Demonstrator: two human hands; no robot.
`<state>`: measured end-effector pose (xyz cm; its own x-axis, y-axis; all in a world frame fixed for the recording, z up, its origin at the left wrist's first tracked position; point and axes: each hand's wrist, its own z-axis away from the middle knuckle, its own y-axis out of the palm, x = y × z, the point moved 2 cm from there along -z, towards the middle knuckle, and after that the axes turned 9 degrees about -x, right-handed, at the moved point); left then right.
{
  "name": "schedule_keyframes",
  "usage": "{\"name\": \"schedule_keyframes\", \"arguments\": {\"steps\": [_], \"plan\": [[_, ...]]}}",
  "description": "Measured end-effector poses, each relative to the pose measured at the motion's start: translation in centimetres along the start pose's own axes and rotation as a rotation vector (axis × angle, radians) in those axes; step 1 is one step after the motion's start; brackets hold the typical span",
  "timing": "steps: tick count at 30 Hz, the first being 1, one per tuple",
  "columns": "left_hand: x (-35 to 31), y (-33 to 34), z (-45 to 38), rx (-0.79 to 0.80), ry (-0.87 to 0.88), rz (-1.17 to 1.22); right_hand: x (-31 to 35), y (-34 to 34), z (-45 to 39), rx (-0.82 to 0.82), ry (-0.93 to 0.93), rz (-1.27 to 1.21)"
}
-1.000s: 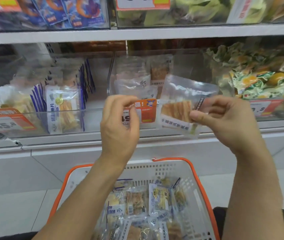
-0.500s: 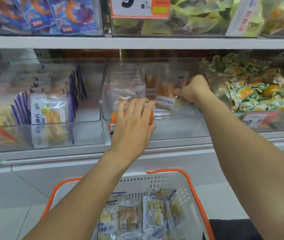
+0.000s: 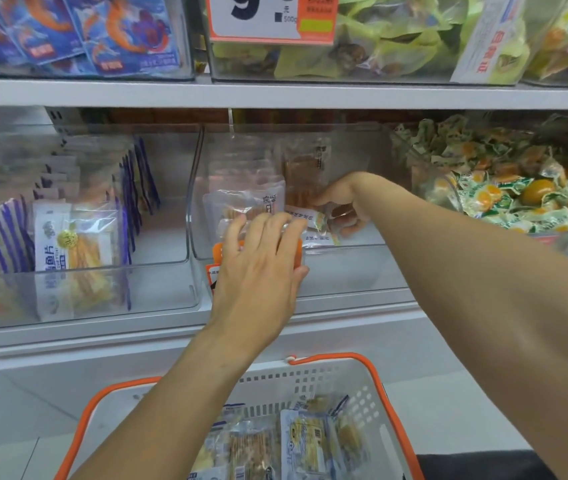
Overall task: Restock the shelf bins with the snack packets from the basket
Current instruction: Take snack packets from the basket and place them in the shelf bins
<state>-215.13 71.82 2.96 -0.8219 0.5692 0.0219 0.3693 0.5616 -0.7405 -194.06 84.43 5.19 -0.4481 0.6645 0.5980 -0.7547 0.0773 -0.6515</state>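
Note:
A clear snack packet (image 3: 305,183) with brown strips stands upright inside the middle clear bin (image 3: 352,268). My right hand (image 3: 343,204) reaches deep into that bin and pinches the packet's lower edge. My left hand (image 3: 258,268) lies with straight fingers over the bin's front wall, covering its orange price tag (image 3: 218,254). Other clear packets (image 3: 241,202) stand at the bin's left. The white basket (image 3: 372,393) with orange rim sits below, holding several snack packets (image 3: 307,441).
The left bin (image 3: 158,282) holds blue-edged fish-strip packets (image 3: 68,251). The right bin holds green and orange wrapped sweets (image 3: 511,199). The upper shelf (image 3: 275,93) carries blue shrimp packets (image 3: 102,32) and green packets (image 3: 397,39). A white ledge runs below the bins.
My right hand carried the clear packet from in front of the shelf into the middle bin and stood it at the back. My left hand moved onto the bin's front wall. The view moved closer.

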Motion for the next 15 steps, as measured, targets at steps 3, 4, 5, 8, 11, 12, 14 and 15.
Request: {"name": "schedule_keyframes", "arguments": {"steps": [3, 4, 5, 8, 11, 12, 14, 15], "plan": [[0.0, -0.1, 0.0, -0.007, -0.001, 0.016, -1.0, 0.2, -0.6, 0.054, 0.021, -0.133], [0.0, -0.1, 0.0, -0.005, -0.001, 0.021, -1.1, 0.4, -0.8, 0.088, 0.006, -0.162], [0.0, -0.2, 0.1, -0.002, -0.002, 0.021, -1.3, 0.5, -1.0, 0.110, -0.023, -0.150], [0.0, -0.3, 0.0, -0.010, -0.007, 0.026, -1.1, 0.6, -0.9, 0.167, -0.088, -0.186], [0.0, -0.4, 0.1, -0.007, -0.011, 0.046, -0.8, -0.4, -0.8, 0.177, -0.138, -0.356], [0.0, -0.4, 0.1, -0.007, -0.010, 0.050, -0.6, -0.8, -1.0, 0.147, -0.171, -0.404], [-0.1, -0.4, 0.1, -0.008, -0.009, 0.062, -0.2, -1.1, -1.3, 0.047, -0.234, -0.503], [-0.1, -0.4, 0.0, -0.010, -0.011, 0.067, 0.0, -1.2, -1.3, -0.035, -0.246, -0.540]]}}
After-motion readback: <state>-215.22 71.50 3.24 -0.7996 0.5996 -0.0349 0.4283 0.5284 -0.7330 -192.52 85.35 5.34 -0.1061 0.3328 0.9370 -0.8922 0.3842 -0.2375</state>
